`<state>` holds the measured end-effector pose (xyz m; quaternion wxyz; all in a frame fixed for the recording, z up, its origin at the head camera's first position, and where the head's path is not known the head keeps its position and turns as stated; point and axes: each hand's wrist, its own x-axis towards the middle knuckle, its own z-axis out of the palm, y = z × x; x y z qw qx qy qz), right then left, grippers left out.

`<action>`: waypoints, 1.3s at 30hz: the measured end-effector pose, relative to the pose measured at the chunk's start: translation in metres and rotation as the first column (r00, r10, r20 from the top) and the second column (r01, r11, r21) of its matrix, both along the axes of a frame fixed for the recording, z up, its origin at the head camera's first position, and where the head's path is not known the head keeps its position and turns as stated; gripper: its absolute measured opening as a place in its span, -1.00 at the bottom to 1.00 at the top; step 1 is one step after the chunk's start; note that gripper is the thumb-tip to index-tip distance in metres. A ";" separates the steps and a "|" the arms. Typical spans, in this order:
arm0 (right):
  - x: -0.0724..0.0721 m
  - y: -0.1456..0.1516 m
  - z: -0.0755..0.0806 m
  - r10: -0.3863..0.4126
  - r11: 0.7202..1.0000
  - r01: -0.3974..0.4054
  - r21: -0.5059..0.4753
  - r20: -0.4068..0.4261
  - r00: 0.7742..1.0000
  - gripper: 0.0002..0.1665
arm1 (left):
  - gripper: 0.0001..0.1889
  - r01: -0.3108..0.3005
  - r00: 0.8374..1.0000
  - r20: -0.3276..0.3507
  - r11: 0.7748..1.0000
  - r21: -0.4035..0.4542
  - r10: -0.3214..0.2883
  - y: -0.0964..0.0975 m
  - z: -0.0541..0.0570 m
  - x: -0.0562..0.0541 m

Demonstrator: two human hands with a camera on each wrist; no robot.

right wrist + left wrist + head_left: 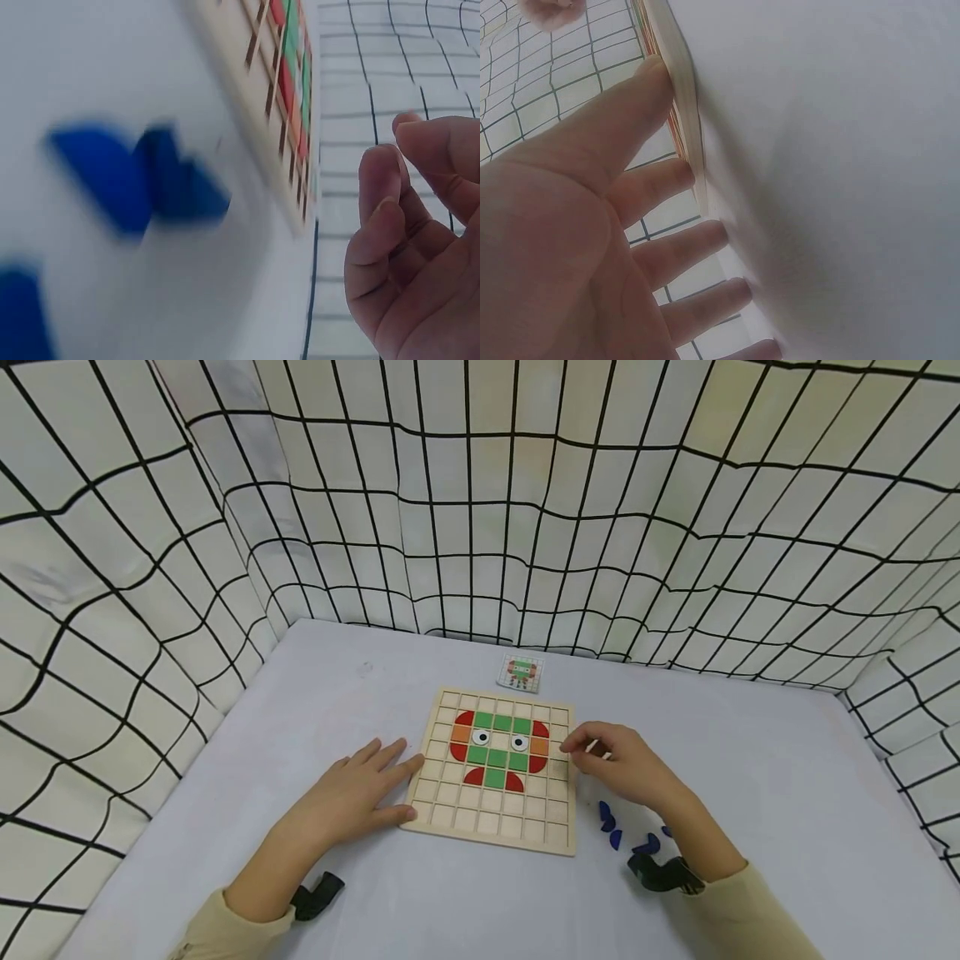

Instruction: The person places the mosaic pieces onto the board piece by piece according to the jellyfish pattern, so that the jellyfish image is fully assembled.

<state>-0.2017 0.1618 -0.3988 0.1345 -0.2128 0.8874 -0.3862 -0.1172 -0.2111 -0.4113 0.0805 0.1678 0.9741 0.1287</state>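
A wooden grid board (465, 817) lies on the white table, bearing green, red and orange tiles (495, 756) and two eye tiles (519, 742) in a face-like pattern. My left hand (360, 793) is spread flat at its left side; the thumb and index fingertips (656, 71) touch the edge in the left wrist view. Over the board's right edge hovers my right hand (626, 764), fingers loosely bent, with nothing visible between them in the right wrist view (420, 232). Several blue quarter-round pieces (606, 814) lie below that hand, right of the board.
Behind the board lies a small picture card (521, 673) showing a figure in green and red on a grid. Black netting (435, 510) over white sheeting encloses the table (750, 760) at the back and sides. Each wrist carries a black strap device (318, 896).
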 end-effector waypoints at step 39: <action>0.043 0.118 -0.018 -0.002 0.958 0.016 0.288 -0.047 0.999 -0.76 | -0.25 0.003 1.000 0.004 1.000 0.006 -0.003 0.000 0.001 0.001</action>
